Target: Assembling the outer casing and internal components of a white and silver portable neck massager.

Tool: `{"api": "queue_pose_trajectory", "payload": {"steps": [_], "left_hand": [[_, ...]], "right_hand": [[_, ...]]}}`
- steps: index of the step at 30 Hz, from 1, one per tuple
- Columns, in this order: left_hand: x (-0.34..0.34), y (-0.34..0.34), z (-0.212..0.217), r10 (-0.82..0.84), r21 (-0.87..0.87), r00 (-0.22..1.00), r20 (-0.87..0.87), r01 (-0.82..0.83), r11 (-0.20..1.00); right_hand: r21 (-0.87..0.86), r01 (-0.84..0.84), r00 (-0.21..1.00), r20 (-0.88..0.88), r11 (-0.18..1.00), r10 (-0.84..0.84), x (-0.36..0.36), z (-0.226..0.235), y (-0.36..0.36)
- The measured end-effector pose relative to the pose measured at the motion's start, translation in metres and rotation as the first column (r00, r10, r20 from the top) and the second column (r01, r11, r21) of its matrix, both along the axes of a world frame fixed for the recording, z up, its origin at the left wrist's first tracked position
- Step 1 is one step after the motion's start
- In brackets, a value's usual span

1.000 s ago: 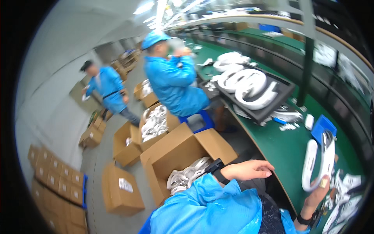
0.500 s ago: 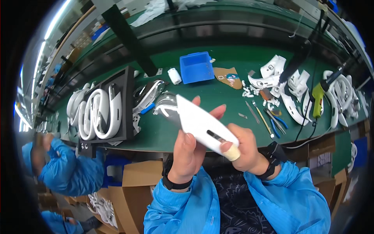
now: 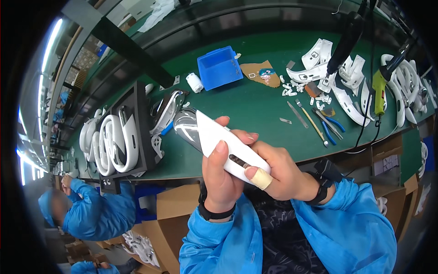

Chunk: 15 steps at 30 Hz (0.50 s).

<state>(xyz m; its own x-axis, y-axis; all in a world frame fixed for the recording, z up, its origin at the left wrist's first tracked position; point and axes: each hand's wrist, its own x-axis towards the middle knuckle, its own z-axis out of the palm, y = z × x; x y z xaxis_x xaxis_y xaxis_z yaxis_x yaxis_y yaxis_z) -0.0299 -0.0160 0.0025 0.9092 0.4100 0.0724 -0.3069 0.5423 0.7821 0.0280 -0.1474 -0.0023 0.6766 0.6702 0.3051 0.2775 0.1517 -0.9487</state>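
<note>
A long white plastic housing with a glossy grey, see-through-looking end and a dark slot is held up in front of me. My left hand wraps around its middle, with the thumb lying on the white face below the grey end. My right hand grips the rounded near end. That hand's thumb has a beige wrap on it and presses beside the slot. The underside of the housing, and what the fingers behind it touch, are hidden.
Left stands a black tray holding looped white parts. Behind are a blue bin and cardboard piece. Rightward lie tweezers, blue-handled pliers, white shells and a yellow-green electric screwdriver. A co-worker in blue sits left.
The housing has tilted, so its glossy grey end shows more plainly. My left thumb has moved up onto the white face. The whole view has turned slightly.
</note>
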Motion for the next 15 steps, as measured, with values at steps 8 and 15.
{"api": "queue_pose_trajectory", "payload": {"steps": [8,15], "left_hand": [[0.003,0.0,0.018,0.089,0.093,0.995,-0.051,-0.084,0.992],[-0.006,0.019,0.004,0.146,-0.036,0.978,-0.147,-0.153,0.988]], "right_hand": [[0.04,0.124,0.902,0.412,0.991,-0.13,0.016,-0.011,-0.002],[-0.002,0.203,0.822,0.544,0.979,-0.169,0.011,-0.026,0.008]]}}
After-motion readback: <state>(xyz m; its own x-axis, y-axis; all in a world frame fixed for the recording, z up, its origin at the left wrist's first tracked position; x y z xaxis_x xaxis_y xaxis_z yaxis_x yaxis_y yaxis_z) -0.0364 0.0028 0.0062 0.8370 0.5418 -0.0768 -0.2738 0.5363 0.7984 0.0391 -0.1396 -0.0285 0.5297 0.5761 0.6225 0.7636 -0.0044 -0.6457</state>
